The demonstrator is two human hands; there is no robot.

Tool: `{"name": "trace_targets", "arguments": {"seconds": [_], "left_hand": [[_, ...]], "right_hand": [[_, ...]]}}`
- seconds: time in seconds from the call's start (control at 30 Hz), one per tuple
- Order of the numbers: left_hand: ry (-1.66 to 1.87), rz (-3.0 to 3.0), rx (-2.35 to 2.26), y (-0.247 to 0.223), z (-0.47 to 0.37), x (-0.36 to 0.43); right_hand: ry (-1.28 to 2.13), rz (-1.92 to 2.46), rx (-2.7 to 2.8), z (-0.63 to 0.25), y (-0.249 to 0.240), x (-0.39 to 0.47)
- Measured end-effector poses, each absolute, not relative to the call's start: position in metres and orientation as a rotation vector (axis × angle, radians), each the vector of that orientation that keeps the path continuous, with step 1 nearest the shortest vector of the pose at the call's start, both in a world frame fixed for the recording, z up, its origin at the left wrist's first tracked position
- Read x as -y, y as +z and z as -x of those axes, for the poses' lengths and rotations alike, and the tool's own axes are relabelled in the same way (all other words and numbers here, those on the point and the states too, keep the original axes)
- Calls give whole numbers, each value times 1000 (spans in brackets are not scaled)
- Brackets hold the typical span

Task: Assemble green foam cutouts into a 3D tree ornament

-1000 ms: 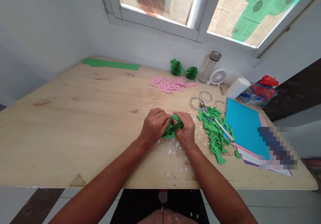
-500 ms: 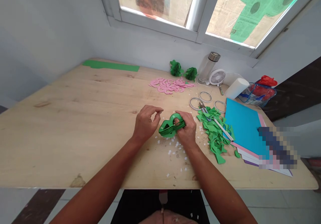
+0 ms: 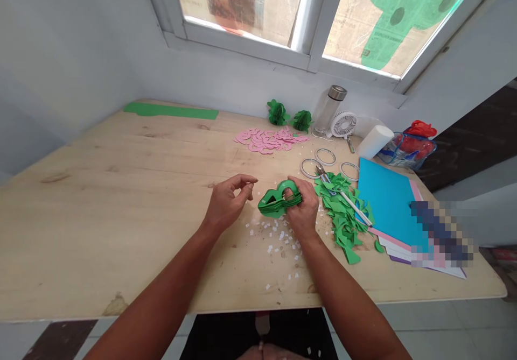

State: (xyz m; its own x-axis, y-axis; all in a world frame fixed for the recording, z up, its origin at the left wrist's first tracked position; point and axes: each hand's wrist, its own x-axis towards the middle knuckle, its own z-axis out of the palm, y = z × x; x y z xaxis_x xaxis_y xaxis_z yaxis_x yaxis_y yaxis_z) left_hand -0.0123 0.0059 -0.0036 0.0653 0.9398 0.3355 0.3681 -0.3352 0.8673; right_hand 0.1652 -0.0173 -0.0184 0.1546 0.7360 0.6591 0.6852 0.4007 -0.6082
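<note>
My right hand (image 3: pixel 304 205) grips a thick layered stack of green paper cutouts (image 3: pixel 273 201), with a round hole at one end and a smaller opening at the other. To its left, apart from the stack, is my left hand (image 3: pixel 230 198). Its thumb and forefinger are pinched together, and whatever lies between the tips is too small to make out. Tiny white paper bits (image 3: pixel 283 235) lie scattered on the table beneath the stack.
Green scraps (image 3: pixel 343 225) with scissors (image 3: pixel 323 174) and a white pen (image 3: pixel 355 207) lie at right, beside tape rolls (image 3: pixel 325 156) and blue sheets (image 3: pixel 388 204). Behind are pink cutouts (image 3: pixel 262 140), green paper ornaments (image 3: pixel 277 112), a glass bottle (image 3: pixel 326 112) and a small fan (image 3: pixel 343 125).
My left hand has drawn a little to the left, away from the green stack. My right hand still grips the stack, and the camera view has shifted slightly.
</note>
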Motion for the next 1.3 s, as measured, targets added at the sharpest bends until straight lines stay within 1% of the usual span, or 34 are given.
{"name": "trace_targets", "arguments": {"seconds": [0.17, 0.37, 0.5, 1.1, 1.3], "left_hand": [[1276, -1695, -1127, 3, 10, -1], [1428, -2011, -947, 8, 5, 8], [1337, -2197, -853, 9, -1, 11], [1348, -2209, -909, 3, -3, 9], [1304, -2110, -1070, -1, -5, 10]], "right_hand": [[0, 1228, 1539, -164, -14, 20], [18, 1228, 1627, -162, -17, 20], [55, 1302, 1695, -161, -21, 19], [53, 1293, 1722, -159, -22, 20], [39, 1272, 1703, -158, -22, 21]]}}
